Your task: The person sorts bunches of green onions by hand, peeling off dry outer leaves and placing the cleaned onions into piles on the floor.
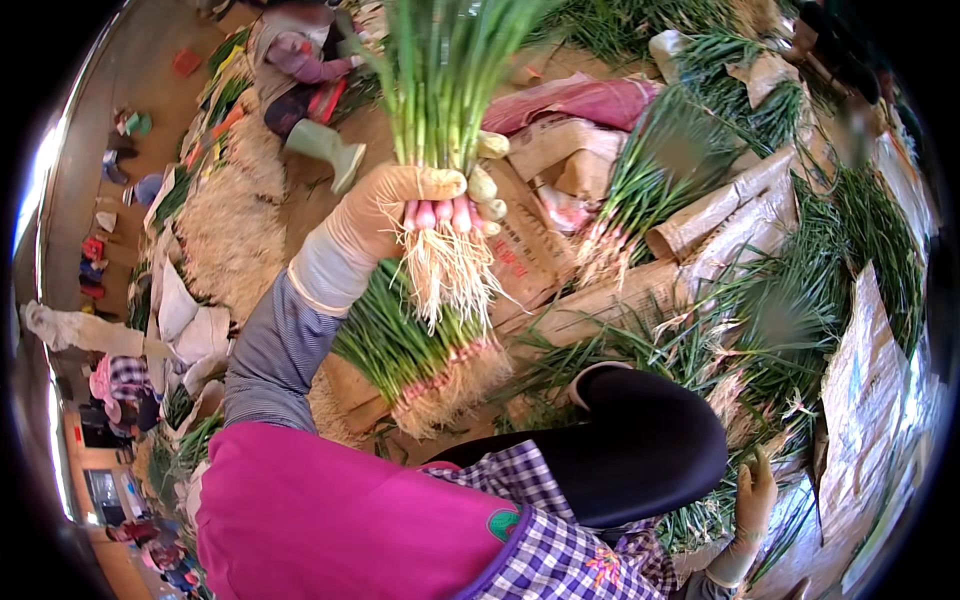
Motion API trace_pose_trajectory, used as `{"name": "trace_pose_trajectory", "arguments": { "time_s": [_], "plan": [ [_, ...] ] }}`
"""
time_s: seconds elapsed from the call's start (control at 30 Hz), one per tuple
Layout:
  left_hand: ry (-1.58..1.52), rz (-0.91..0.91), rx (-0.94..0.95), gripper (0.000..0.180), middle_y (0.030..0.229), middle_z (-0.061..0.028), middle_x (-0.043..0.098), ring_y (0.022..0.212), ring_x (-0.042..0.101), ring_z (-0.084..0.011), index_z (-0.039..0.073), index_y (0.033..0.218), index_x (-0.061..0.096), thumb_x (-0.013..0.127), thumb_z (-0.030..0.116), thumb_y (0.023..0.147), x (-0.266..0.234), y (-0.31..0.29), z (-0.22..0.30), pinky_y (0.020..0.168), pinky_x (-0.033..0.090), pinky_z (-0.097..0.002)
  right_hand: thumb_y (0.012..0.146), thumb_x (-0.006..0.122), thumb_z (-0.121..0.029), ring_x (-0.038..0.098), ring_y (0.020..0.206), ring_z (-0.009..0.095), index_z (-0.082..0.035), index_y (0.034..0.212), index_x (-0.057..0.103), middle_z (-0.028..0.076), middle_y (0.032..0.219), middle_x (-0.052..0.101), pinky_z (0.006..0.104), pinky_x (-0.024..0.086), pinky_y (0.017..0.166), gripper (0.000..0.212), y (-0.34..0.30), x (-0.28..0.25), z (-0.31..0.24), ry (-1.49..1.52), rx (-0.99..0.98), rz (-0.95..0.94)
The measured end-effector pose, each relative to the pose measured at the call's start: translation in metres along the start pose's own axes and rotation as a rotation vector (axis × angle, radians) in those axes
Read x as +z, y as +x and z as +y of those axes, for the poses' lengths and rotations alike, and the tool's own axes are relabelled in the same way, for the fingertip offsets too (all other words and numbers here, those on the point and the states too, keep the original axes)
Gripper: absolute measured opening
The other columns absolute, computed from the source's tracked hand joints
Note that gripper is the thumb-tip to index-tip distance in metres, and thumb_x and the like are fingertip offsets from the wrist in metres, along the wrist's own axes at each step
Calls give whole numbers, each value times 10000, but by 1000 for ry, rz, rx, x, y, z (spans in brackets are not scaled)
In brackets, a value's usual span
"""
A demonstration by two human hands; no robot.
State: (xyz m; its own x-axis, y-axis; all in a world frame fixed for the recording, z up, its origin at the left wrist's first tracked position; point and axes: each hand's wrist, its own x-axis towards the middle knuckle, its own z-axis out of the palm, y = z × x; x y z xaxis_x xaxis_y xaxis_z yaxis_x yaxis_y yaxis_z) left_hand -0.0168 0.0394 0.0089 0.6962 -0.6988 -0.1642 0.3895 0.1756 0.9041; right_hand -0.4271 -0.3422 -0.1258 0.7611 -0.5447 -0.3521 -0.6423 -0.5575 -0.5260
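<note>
My left hand, in a pale rubber glove, is raised at the upper middle and closed around a bunch of green onions. Their green leaves point up; the pink-white bulbs and pale stringy roots hang below my fingers. Under that wrist lies a pile of green onions, roots toward the lower right. Low at the right, my gloved right hand is held beside my bent knee, fingers loosely stretched and nothing seen in them. Loose green onions lie just beyond it.
Another bundle of green onions rests by brown paper sacks and a pink sack. A plastic sheet lies at right. A co-worker in green boots sits at the upper left. More people are along the left edge.
</note>
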Motion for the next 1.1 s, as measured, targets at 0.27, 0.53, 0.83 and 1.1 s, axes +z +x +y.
{"name": "trace_pose_trajectory", "arguments": {
  "time_s": [0.27,0.53,0.83,1.1],
  "plan": [
    [-282,423,-162,360,930,-166,642,848,637,-215,11,1156,547,618,57,806,-107,-55,-130,710,547,-298,839,525,-68,610,906,241,29,1177,510,172,985,639,328,461,797,352,-49,44,0,117,-23,-24],
    [-355,1127,-524,86,553,-90,531,416,495,-184,10,821,551,603,68,784,-197,-39,-461,369,368,-292,856,567,-163,589,973,329,19,1141,558,227,1051,608,371,455,827,339,-80,61,-17,-191,229,-220],
    [-273,971,-572,290,753,-153,606,604,587,-243,-53,925,573,687,171,781,-151,-26,-383,511,477,-374,849,537,-94,607,935,302,30,1137,546,234,1007,622,364,458,794,313,-61,57,17,-52,228,-239],
    [1281,598,334,548,1347,-282,310,1257,315,-381,27,1301,371,567,228,831,-143,190,-185,1052,256,-442,857,560,-136,575,994,290,4,1174,536,212,1090,598,352,442,851,347,-52,72,41,-26,417,-242]
  ]
}}
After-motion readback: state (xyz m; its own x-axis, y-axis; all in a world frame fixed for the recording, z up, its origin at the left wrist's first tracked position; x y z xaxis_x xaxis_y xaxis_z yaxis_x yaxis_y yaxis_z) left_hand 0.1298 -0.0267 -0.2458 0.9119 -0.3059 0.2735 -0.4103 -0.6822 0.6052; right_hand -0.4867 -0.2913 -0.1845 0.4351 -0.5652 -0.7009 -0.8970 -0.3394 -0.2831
